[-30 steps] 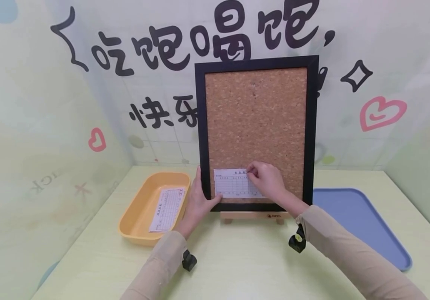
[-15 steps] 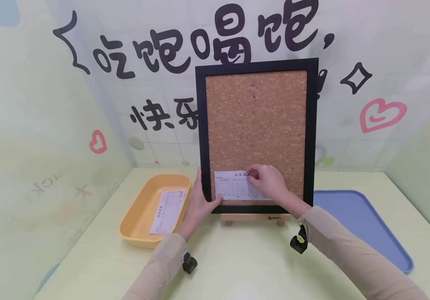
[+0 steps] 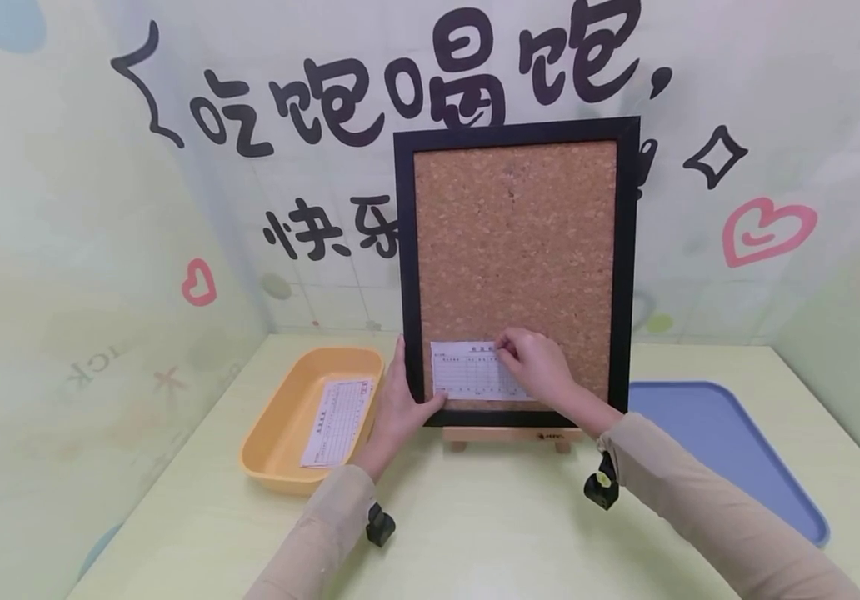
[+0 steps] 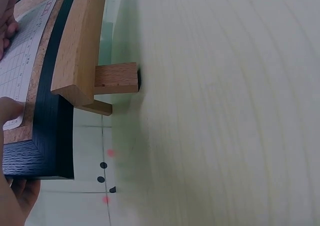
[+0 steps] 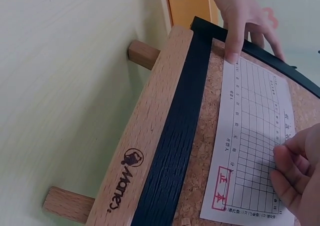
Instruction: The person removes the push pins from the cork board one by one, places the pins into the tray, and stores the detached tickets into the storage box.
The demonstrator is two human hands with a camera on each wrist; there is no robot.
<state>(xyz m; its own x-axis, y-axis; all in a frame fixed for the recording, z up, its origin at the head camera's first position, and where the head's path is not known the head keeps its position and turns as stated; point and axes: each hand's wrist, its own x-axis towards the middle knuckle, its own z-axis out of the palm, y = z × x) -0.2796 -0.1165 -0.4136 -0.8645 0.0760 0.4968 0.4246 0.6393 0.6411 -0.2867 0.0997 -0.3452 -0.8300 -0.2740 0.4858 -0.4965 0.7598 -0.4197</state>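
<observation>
A cork board [image 3: 516, 242] in a black frame stands upright on a small wooden easel [image 3: 501, 434]. Low on the cork lies a white printed form [image 3: 463, 372], flat against it. My left hand [image 3: 402, 398] grips the frame's lower left side, its thumb [image 5: 234, 48] pressing the form's bottom left corner. At the form's upper edge, right of its middle, my right hand [image 3: 538, 365] keeps thumb and bent fingers pinched together against the paper. Whatever small thing sits between those fingertips [image 5: 282, 158] is hidden. In the right wrist view a red stamp [image 5: 221, 187] marks one corner.
Left of the board stands an orange tray [image 3: 272, 454] with more printed forms [image 3: 334, 423] in it. A flat blue tray [image 3: 722, 450] lies to the right, partly behind my right forearm. A printed wall sheet [image 3: 325, 292] hangs close behind the board.
The head view has shifted slightly. Both hands keep their places on the board, and the form has stayed where it was.
</observation>
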